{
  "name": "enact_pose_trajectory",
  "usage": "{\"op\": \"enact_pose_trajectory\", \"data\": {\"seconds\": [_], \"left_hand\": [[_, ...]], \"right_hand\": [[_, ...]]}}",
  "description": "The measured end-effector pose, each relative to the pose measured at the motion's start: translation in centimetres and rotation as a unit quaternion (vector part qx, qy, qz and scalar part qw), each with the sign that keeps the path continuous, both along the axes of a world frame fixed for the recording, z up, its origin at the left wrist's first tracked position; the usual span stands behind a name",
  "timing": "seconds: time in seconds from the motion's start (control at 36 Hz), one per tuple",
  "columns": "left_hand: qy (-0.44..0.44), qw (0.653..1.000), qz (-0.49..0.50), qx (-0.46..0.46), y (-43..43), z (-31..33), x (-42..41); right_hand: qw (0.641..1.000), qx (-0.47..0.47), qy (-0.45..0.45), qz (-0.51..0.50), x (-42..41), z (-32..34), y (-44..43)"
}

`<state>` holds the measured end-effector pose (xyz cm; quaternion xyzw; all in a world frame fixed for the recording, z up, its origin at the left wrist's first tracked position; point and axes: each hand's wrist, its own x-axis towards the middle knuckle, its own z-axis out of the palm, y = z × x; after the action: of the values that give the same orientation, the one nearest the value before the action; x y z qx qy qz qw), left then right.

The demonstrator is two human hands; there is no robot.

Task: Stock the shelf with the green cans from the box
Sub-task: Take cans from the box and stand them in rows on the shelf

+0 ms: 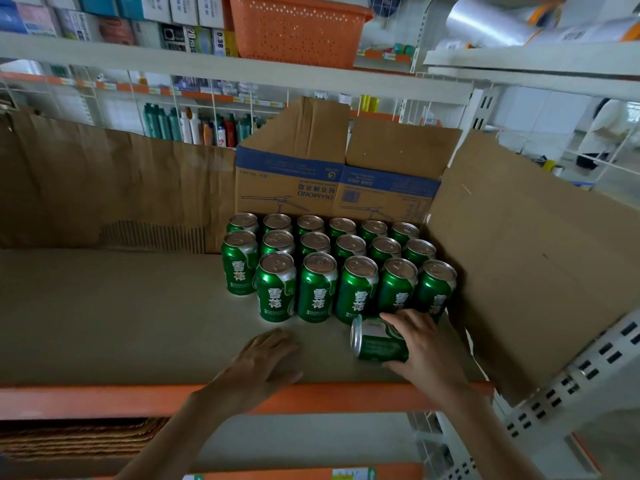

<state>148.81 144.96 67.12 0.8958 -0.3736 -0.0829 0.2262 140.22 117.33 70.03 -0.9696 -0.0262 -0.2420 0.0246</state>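
Several green cans (pixel 317 289) stand upright in three rows on the cardboard-lined shelf (pixel 121 323), against a brown cardboard box (pixel 332 188) at the back. My right hand (pixel 426 344) grips one more green can (pixel 377 341), which lies on its side just in front of the front row, its top facing left. My left hand (pixel 266 362) rests palm down on the shelf near the orange front edge (pixel 104 398), fingers spread, holding nothing.
A cardboard sheet (pixel 536 254) stands along the right side of the cans, and another lines the back left. An orange basket (pixel 298 29) sits on the shelf above. The metal upright (pixel 571 375) is at the right. A person stands far right.
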Motion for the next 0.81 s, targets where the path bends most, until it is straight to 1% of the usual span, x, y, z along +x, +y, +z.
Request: {"op": "enact_pose_trajectory", "data": {"seconds": [0.08, 0.17, 0.25, 0.36, 0.44, 0.53, 0.69, 0.75, 0.81], "left_hand": [[0.026, 0.999, 0.003, -0.046, -0.4, 0.3, -0.1], [0.093, 0.99, 0.015, -0.101, -1.1, 1.2, -0.7], [0.146, 0.98, 0.023, -0.135, -2.0, 2.0, -1.3], [0.219, 0.954, 0.02, -0.202, -3.0, 3.0, -1.7], [0.266, 0.922, 0.042, -0.279, -3.8, 3.5, -1.9], [0.299, 0.896, 0.049, -0.325, -4.2, 3.8, -1.9], [0.338, 0.863, 0.064, -0.369, -4.0, 4.4, -2.4], [0.337, 0.864, 0.066, -0.368, -3.9, 4.5, -2.4], [0.33, 0.869, 0.066, -0.364, -3.8, 4.6, -2.3]], "right_hand": [[0.999, 0.033, 0.004, 0.024, -0.2, 0.1, 0.8], [0.996, 0.07, 0.013, 0.052, -0.3, 0.4, 1.8], [0.994, 0.079, 0.012, 0.072, -0.2, 0.8, 3.1], [0.995, 0.059, 0.012, 0.085, -0.2, 1.6, 4.7], [0.995, 0.044, 0.012, 0.093, -0.2, 1.8, 5.3], [0.993, 0.054, 0.009, 0.104, -0.3, 1.9, 5.4], [0.98, 0.125, 0.053, 0.145, -0.8, 2.9, 4.8], [0.968, 0.176, 0.095, 0.149, -1.1, 3.5, 4.6], [0.948, 0.254, 0.128, 0.146, -1.5, 3.7, 4.2]]}}
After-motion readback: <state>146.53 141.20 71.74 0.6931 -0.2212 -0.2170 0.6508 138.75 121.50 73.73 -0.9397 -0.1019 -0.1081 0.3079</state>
